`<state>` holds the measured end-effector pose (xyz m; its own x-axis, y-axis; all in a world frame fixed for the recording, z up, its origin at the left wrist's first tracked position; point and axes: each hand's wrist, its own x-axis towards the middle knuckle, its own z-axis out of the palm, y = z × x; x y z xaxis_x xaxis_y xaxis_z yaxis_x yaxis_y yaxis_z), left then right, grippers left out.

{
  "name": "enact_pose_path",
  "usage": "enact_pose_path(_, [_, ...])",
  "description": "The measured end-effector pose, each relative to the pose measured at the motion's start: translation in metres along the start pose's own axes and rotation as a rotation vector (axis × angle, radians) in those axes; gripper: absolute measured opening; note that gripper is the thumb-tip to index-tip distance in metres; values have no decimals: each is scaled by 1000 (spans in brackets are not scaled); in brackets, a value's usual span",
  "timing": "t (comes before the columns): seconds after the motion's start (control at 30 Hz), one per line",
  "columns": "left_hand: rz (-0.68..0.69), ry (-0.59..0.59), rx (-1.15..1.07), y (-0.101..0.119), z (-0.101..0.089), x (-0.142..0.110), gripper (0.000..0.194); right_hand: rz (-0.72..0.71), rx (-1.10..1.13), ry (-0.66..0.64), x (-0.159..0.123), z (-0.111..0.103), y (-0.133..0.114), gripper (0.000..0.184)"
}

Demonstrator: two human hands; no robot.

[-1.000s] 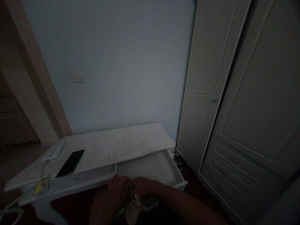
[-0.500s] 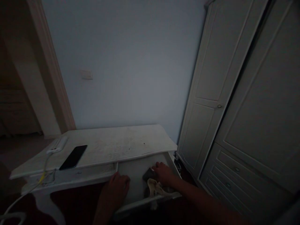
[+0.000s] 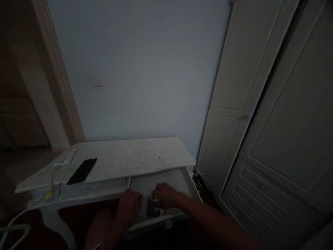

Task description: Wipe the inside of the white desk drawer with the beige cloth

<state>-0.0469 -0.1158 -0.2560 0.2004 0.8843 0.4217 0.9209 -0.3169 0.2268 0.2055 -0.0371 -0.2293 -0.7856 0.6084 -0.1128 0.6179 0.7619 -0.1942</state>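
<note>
The room is dim. A white desk [image 3: 125, 159] stands against the wall with its right drawer [image 3: 192, 185] pulled out. My right hand [image 3: 166, 195] is inside the drawer, fingers curled over a small dark item [image 3: 152, 205] with pale fabric [image 3: 171, 210] beside it. My left hand [image 3: 129, 205] rests with bent fingers at the drawer's left front corner. What exactly each hand grips is hard to make out in the gloom.
A black phone [image 3: 82, 171] and a white power bank [image 3: 66, 157] with a cable lie on the desk's left side. A tall white wardrobe [image 3: 260, 114] stands close on the right. A door frame [image 3: 54, 76] is at the left.
My right hand has moved left within the drawer, from its right side toward the middle, with the dark item. The left hand stayed at the drawer's front corner. A second ago both hands were together below the drawer.
</note>
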Motion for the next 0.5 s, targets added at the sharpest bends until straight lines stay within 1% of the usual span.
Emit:
enact_pose_path(0.03, [4,6,8,0,0,0,25,15,-29,-10,-1,0,1,69])
enact_pose_path(0.1, [8,19,17,0,0,-1,25,98,-57,8,-8,-2,7,72])
enact_pose_path(0.23, [0,34,12,-1,1,-1,26,329,-69,127,-28,-12,35,71])
enact_pose_path(0.3, [10,46,-6,-1,2,-1,25,430,-70,178,-32,-16,48,70])
enact_pose_path(0.4, [2,54,-40,0,1,0,23,517,-53,228,-21,-15,55,66])
enact_pose_path(0.43, [-8,50,-50,1,0,1,24,518,-44,241,-13,-13,52,64])
enact_pose_path(0.5, [-23,39,-64,0,-1,2,26,488,-21,264,9,-8,40,61])
